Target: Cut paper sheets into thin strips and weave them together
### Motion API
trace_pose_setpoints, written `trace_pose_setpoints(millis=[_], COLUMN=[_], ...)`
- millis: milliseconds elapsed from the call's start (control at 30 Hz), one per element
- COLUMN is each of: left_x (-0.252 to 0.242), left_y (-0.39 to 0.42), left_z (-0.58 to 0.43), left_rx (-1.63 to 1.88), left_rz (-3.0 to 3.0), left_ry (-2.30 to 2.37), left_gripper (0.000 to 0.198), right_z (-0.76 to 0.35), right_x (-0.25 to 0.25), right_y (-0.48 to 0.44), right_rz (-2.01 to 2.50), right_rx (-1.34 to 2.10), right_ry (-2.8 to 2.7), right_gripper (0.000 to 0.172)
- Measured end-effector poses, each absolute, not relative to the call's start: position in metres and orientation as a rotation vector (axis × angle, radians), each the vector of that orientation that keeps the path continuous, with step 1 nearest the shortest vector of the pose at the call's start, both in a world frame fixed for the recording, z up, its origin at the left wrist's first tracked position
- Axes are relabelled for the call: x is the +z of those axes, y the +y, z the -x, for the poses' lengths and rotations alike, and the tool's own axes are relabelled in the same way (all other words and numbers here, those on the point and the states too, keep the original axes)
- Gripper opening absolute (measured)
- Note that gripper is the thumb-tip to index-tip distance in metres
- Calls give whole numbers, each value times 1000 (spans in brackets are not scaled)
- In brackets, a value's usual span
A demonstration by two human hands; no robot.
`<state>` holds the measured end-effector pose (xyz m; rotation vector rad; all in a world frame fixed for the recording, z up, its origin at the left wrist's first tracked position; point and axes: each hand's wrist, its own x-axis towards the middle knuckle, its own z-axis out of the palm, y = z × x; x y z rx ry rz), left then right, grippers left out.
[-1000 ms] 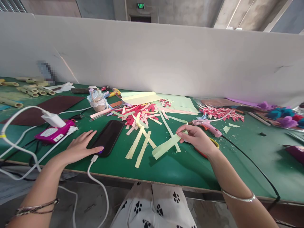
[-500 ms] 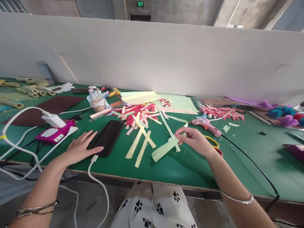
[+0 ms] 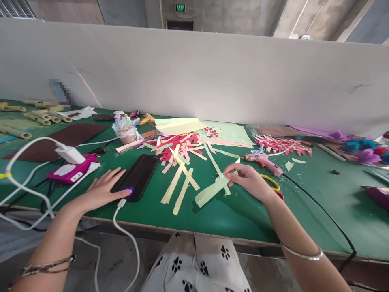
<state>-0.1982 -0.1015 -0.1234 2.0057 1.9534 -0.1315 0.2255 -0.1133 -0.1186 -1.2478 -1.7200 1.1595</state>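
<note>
My left hand lies spread on the table, its thumb pressing the lower part of a black smartphone. A purple-blue glow shows under the thumb, and a white charging cable is plugged into the phone's near end. In my right hand, thumb and fingers pinch a pale green paper strip, held slanting over the table. Thinner green strips lie beneath it. Several pale yellow paper strips are between the phone and my right hand. A pink glue gun rests just beyond that hand.
Red and pink paper strips are heaped at the middle. A purple power strip with white cables stands left. Yellow-handled scissors lie partly behind my right wrist. Bamboo pieces are far left; a grey partition closes off the back.
A purple-blue glow has brightened under my left thumb on the phone. Both hands and the green paper strip have stayed almost where they were.
</note>
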Motion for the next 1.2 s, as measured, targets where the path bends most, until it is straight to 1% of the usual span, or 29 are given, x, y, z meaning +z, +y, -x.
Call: trace_pose_setpoints(millis=[200,400,500,567,600,633,667,700,767,800,900,967,1067,1200], left_x=[-123,-126,-125,-122,-121,-118,-116,-114,-110,-109,-106,-104,-102,-102], left_y=[-99,-100,-105,-117,-127,-137,-148,-158,-174,-178,-176,-168,-158,-149], left_z=[195,199,192,174,160,144,126,107,72,57,31,27,32,34], left_rx=[-174,-111,106,358,495,654,752,796,696,630,534,499,469,318], left_rz=[-1977,-1997,-1929,-1930,-2047,-2160,-2202,-2217,-2155,-2093,-1928,-1871,-1813,-1816], left_ry=[1978,1994,2040,2100,2100,2001,1817,1613,1421,1327,1129,1105,1131,1079], left_gripper=[76,72,68,67,63,58,51,50,53,52,41,33,34,36], right_z=[-224,-223,-220,-214,-208,-202,-195,-188,-173,-168,-160,-163,-172,-183], right_x=[-117,-115,-111,-106,-103,-100,-97,-94,-88,-86,-85,-87,-92,-96], right_y=[-116,-115,-119,-127,-133,-138,-144,-149,-157,-159,-159,-156,-152,-150], right_rz=[1252,1246,1249,1248,1236,1202,1154,1100,1002,979,962,984,1058,1164], right_rx=[1160,1168,1138,1088,1063,1046,1045,1053,1032,998,908,888,872,796], right_ry=[-1748,-1758,-1758,-1754,-1759,-1777,-1816,-1864,-1960,-1985,-1979,-1953,-1942,-1934], right_gripper=[25,25,23,21,20,18,16,15,14,13,11,10,10,11])
